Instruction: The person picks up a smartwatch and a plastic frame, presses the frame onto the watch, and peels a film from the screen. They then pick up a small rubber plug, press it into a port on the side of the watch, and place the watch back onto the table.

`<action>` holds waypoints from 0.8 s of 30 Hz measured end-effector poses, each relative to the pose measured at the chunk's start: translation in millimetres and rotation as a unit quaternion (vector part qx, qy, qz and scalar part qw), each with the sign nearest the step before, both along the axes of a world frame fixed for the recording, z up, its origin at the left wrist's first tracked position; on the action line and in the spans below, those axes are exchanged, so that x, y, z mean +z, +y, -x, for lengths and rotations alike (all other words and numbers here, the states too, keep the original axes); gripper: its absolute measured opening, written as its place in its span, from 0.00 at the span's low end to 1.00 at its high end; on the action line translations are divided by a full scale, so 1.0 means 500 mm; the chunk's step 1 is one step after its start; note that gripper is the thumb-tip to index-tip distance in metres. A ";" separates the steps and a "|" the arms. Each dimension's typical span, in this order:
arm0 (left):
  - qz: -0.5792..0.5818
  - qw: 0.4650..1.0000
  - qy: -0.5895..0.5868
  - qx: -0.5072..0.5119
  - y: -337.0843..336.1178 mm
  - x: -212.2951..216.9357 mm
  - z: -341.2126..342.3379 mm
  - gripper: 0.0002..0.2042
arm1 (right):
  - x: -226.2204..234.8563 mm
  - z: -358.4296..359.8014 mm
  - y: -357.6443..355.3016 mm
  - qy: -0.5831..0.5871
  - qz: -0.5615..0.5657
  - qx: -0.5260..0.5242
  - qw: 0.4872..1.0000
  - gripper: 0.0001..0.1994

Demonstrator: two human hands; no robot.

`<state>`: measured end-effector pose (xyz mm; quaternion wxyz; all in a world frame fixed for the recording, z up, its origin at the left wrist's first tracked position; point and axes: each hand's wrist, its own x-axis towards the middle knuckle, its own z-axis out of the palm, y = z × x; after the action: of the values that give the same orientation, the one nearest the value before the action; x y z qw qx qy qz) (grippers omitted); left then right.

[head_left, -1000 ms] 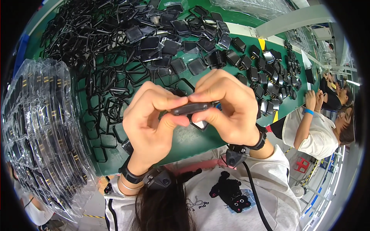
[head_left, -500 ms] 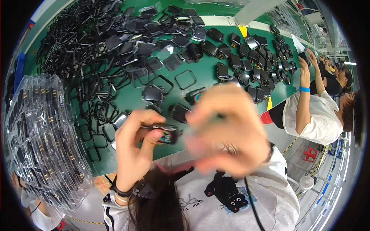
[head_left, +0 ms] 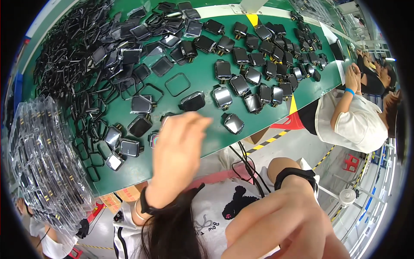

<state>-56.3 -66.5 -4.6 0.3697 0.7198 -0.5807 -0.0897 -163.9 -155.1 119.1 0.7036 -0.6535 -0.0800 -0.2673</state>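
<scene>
My left hand (head_left: 177, 151) reaches over the near edge of the green table, back of the hand up, one finger stretched to the right. Its other fingertips are partly hidden; I see nothing held in it. Beside its left edge a smartwatch with a lit screen (head_left: 154, 139) is half covered. Just past the knuckles a dark watch shows only a sliver. Farther on lies a black smartwatch (head_left: 192, 101). My right hand (head_left: 276, 220) is large in the lower right, off the table, fingers curled together. Their tips are hidden, so anything they hold cannot be seen.
Rows of square watches (head_left: 252, 80) stand on the green table (head_left: 202, 134) to the right. Black frames (head_left: 64, 56) are heaped at far left, beside stacked clear plastic trays (head_left: 47, 159). A co-worker with a blue wristband (head_left: 349, 91) is at the right.
My right hand has swung from above the table down to the lower right. The left hand, which held a lit smartwatch, has turned back-up with a finger stretched. The view has shifted right.
</scene>
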 end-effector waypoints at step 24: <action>0.190 0.806 0.534 0.172 0.078 0.023 -0.142 0.23 | -0.226 -0.211 -0.146 0.179 0.507 -0.030 0.843 0.07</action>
<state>14.7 -27.3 7.1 0.7600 0.5620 -0.1635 -0.2826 -58.2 -228.1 5.9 0.2680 -0.9576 -0.0571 -0.0888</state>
